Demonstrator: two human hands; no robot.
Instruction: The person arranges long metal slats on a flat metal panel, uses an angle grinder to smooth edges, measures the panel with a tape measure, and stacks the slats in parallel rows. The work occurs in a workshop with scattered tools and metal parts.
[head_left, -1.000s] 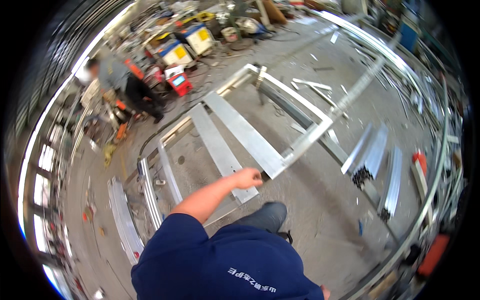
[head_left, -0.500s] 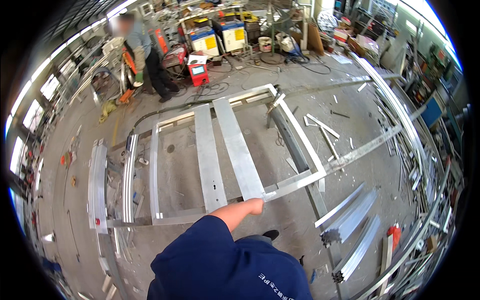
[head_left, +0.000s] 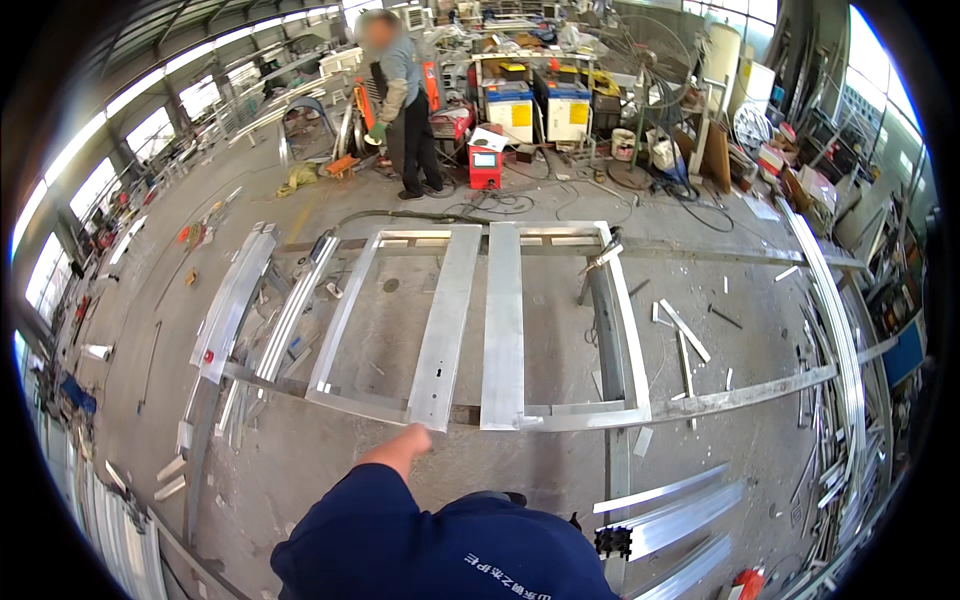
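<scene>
Two pale metal frames lie side by side on grey steel supports. A wide flat panel (head_left: 448, 325) with small holes forms the inner side of the left frame (head_left: 341, 328). Another flat panel (head_left: 503, 320) borders the right frame (head_left: 631, 350). The panels are close at the far end and farther apart at the near end. My left hand (head_left: 412, 440) is at the near end of the holed panel, its blurred fingers too indistinct to read. My right hand is out of view. A clamp-like tool (head_left: 603, 257) sits at the right frame's far corner.
A steel support beam (head_left: 745, 393) runs right. Bundled metal profiles (head_left: 690, 515) lie at the lower right, longer bars (head_left: 268, 320) at the left. A person (head_left: 405, 105) stands far off near a red machine (head_left: 485, 165). Offcuts (head_left: 685, 330) and a hose (head_left: 400, 214) lie about.
My left hand has moved from the right panel's near corner to the holed panel's near end. The panels' near ends are farther apart, their far ends closer. The view has shifted.
</scene>
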